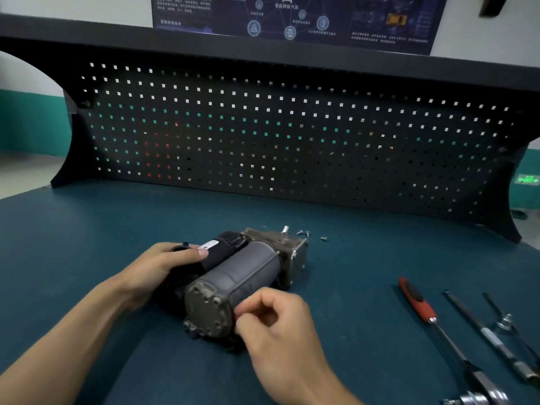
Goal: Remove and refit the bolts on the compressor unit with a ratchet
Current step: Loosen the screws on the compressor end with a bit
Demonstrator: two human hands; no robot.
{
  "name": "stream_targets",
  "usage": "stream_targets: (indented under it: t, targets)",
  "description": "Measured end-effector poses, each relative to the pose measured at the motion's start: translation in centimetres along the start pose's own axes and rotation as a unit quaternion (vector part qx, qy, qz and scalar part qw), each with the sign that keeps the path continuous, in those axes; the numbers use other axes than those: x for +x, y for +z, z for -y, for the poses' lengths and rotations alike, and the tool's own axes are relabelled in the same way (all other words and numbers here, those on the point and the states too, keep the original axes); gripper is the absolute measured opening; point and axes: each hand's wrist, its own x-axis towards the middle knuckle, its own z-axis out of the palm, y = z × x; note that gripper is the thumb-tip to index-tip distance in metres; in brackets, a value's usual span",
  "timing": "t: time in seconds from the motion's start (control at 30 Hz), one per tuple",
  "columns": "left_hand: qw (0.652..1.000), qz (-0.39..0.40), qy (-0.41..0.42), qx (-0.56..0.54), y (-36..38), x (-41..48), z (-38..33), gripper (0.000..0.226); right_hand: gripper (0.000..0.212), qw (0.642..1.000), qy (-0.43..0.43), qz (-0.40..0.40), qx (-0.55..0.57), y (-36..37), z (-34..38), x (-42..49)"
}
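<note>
While the left hand [163, 267] grips the compressor [242, 270], the right hand [277, 323] curls at its end cap [204, 305], grasp unclear; loose bolts [300, 232] suggest refitting, needing the ratchet [420, 302].

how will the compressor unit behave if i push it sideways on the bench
Probably heavy for its size: the compressor unit looks like cast metal plus a motor. Its two cylinders lie side by side with a blocky end, so it likely slides rather than rolls. The left hand grips it, suggesting it can shift.
</note>
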Motion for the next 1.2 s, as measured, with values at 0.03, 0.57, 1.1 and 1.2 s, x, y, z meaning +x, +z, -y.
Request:
stream_targets:
  t: [0.03, 0.57, 1.1, 1.2]
  targets:
    - [0.999, -0.024, 0.027, -0.001, 0.2, 0.0, 0.0, 0.034, 0.015, 0.999, -0.034, -0.015, -0.016, -0.3, 0.0, 0.4]
    - [0.940, -0.283, 0.145, 0.121, 0.9, 5.3, -0.4, 0.028, 0.056, 0.994, 0.075, -0.074, 0.009, -9.3, -5.6, 5.3]
    - [0.783, -0.036, 0.282, 0.553, 9.3, -2.4, -3.3, 0.038, 0.038, 0.967, 0.117, -0.220, -0.061, -9.4, -5.8, 4.4]
    - [0.764, -0.048, 0.308, 0.565, 8.7, -1.9, -2.5, 0.037, 0.033, 0.965, 0.112, -0.225, -0.076, -9.2, -5.6, 4.5]
